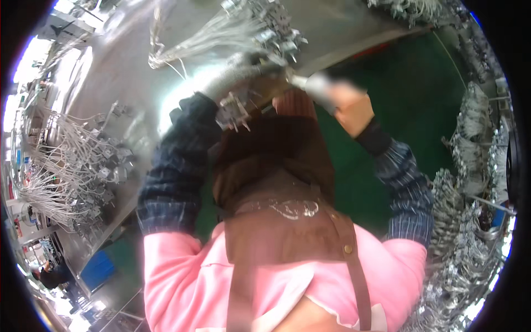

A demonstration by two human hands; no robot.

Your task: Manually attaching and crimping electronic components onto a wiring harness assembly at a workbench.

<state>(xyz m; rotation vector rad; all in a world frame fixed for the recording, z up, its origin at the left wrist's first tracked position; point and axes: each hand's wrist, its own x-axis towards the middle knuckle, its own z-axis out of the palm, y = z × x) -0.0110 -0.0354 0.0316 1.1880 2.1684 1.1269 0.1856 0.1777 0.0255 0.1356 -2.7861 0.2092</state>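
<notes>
Above the brown apron, the right hand (354,110) has its fingers closed around a blurred pale tool (315,86); left fingers hidden.

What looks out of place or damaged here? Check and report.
Nothing is clearly damaged or spilled. The left hand, in a dark glove, holds a wired metal part at the edge of the steel table; the right hand grips a blurred tool. Wire bundles lie loosely tangled on the table, which looks like ordinary stock.
</notes>
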